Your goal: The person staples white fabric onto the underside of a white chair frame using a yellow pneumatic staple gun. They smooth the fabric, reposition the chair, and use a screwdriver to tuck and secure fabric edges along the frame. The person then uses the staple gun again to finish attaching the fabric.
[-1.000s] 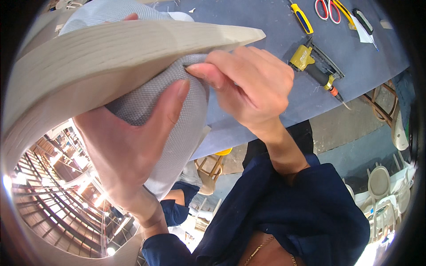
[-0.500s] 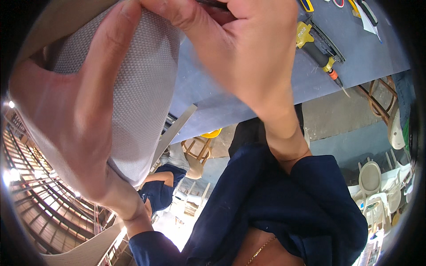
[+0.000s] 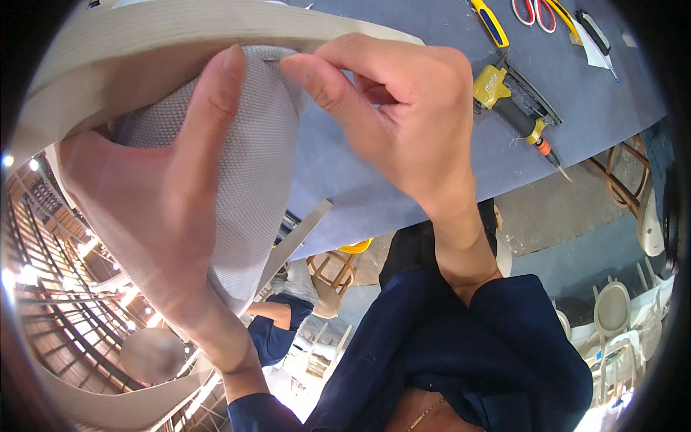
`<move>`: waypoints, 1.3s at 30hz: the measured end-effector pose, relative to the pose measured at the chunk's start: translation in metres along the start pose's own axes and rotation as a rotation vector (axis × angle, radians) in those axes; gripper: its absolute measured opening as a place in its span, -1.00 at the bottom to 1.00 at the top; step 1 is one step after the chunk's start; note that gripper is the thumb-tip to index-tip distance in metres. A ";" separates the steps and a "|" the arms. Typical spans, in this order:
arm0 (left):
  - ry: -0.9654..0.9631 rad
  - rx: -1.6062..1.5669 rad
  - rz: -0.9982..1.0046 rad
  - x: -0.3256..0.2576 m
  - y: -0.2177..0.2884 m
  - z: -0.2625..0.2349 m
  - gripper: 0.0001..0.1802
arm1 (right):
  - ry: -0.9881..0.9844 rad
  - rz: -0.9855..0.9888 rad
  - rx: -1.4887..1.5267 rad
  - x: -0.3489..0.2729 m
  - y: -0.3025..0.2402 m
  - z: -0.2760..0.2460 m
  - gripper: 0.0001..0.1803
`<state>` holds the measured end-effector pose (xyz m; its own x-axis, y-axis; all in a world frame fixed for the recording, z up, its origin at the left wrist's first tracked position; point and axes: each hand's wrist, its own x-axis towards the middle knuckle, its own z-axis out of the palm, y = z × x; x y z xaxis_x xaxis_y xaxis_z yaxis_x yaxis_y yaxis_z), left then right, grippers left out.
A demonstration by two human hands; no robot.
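A blue-grey bench point(image 3: 360, 194) fills the far and right side, its near edge passing behind the right forearm. On the left, a grey woven-fabric cushion point(image 3: 252, 165) sits just beside a curved, pale wooden frame point(image 3: 180, 32). The left hand point(image 3: 158, 187) lays its thumb on the fabric; its other fingers are hidden, so their grip cannot be told. The right hand point(image 3: 410, 108) pinches thumb and forefinger on a thin dark sliver point(image 3: 271, 60), too small to identify, at the cushion's far corner. A steady left thumb and small, shallow movements probably serve best. With an olive-yellow and black air tool point(image 3: 512, 115) just rightward, drawing nearward seems safer than sweeping right.
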<state>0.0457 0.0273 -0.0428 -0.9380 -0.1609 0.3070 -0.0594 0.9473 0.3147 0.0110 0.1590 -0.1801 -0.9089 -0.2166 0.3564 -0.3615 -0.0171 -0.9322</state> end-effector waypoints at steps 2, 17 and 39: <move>0.016 0.039 -0.021 0.001 0.004 0.001 -0.40 | 0.019 0.015 -0.052 -0.002 -0.007 0.001 -0.84; 0.111 0.430 -0.163 -0.010 0.023 -0.003 -0.20 | -0.384 -0.007 -0.168 0.049 -0.018 -0.049 -0.84; 0.471 0.379 -0.415 -0.070 0.057 -0.004 -0.22 | -0.600 -0.061 0.224 0.165 -0.067 -0.067 -0.72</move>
<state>0.1091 0.0916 -0.0422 -0.5715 -0.5486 0.6102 -0.5724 0.7994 0.1825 -0.1286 0.1894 -0.0548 -0.5902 -0.7162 0.3725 -0.2974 -0.2360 -0.9251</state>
